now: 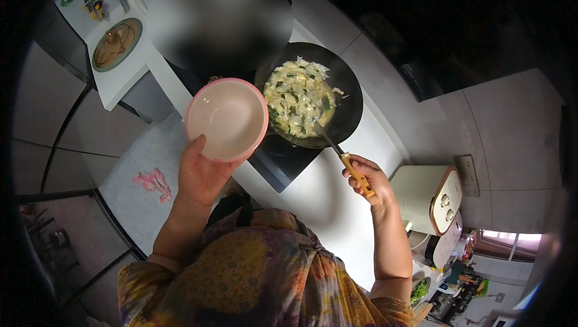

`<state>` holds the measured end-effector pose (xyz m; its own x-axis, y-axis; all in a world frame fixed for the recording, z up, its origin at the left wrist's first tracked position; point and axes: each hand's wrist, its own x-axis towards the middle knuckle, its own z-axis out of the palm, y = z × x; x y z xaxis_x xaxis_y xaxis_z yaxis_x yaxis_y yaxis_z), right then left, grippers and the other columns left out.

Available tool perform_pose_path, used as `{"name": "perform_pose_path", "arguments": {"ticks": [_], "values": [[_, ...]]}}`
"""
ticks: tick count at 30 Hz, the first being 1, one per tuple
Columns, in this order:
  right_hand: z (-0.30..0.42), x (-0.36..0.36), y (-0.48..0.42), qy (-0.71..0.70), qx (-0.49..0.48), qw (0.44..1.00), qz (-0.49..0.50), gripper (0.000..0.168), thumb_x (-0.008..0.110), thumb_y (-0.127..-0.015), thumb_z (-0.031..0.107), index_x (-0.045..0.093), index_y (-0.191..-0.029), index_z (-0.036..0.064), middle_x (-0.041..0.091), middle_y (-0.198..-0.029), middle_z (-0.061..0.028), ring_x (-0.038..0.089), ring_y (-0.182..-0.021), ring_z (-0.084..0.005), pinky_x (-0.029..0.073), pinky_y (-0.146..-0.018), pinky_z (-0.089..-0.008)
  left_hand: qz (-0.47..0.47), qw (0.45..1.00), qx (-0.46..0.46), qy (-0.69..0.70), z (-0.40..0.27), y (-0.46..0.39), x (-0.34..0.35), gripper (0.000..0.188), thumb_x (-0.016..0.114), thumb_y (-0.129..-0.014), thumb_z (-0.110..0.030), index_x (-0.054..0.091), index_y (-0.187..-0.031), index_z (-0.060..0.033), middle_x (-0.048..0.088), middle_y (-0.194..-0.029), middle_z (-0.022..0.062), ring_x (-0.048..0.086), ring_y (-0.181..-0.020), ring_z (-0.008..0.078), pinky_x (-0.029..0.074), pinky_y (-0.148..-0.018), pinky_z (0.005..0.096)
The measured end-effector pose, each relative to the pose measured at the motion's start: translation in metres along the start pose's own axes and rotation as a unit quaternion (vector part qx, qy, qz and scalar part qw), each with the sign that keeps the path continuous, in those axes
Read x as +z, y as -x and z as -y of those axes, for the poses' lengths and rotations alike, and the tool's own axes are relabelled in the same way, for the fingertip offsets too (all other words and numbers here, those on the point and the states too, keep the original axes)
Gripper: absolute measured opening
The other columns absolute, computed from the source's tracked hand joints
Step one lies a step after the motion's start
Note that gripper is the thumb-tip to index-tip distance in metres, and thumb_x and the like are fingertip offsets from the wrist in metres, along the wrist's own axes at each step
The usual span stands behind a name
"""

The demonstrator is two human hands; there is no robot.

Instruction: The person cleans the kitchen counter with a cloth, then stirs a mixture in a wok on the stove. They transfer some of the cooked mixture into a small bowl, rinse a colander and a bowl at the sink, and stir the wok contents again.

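My left hand holds a bowl with a pink rim and a pale inside, thumb over the edge. The bowl looks empty and is tilted towards me, close to the left side of a dark wok. Pale flat pieces of food with green bits lie in the wok, with some yellowish liquid around them. In my right hand is a turner's yellow handle. Its metal shaft runs down into the food, where the blade is hidden.
Beneath the wok, a black cooktop is set on the white counter. A cream countertop appliance with two knobs stands at the right, by a wall socket. Green vegetables lie farther along. A round lidded item sits at the upper left.
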<state>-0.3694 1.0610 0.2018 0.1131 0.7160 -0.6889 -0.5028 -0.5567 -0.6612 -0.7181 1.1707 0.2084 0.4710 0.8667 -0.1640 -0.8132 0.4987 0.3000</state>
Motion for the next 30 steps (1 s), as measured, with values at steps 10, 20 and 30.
{"name": "perform_pose_path", "arguments": {"ticks": [10,20,30], "values": [[0.013,-0.001,0.026,0.002,-0.040,0.999,0.000,0.038,0.057,-0.090,0.013,0.049,-0.123,-0.003,0.061,-0.081,-0.0184,0.050,-0.051,-0.0149,0.039,-0.038,-0.0214,-0.080,0.994,0.031,-0.069,0.042,-0.012,0.023,0.057,0.053,-0.094,-0.023,0.027,-0.141,-0.0058,0.037,-0.141,0.0164,0.038,-0.132,0.0320,0.033,-0.109,0.0527],[0.043,0.014,0.070,0.030,-0.076,0.997,0.010,0.037,0.056,-0.091,0.015,0.049,-0.123,-0.003,0.060,-0.081,-0.0170,0.048,-0.047,-0.0120,0.038,-0.035,-0.0193,-0.133,0.986,0.011,-0.102,0.111,-0.054,0.000,0.059,0.067,-0.086,-0.023,0.030,-0.131,-0.0121,0.038,-0.133,0.0089,0.039,-0.127,0.0245,0.035,-0.105,0.0502],[0.038,0.040,0.111,0.099,-0.075,0.992,0.006,0.039,0.053,-0.092,0.014,0.048,-0.128,0.000,0.061,-0.079,-0.0134,0.050,-0.046,-0.0129,0.040,-0.037,-0.0221,-0.111,0.991,0.006,-0.071,0.149,-0.111,0.013,0.061,0.072,-0.083,-0.027,0.030,-0.126,-0.0138,0.037,-0.133,0.0067,0.038,-0.127,0.0226,0.033,-0.106,0.0508]]}}
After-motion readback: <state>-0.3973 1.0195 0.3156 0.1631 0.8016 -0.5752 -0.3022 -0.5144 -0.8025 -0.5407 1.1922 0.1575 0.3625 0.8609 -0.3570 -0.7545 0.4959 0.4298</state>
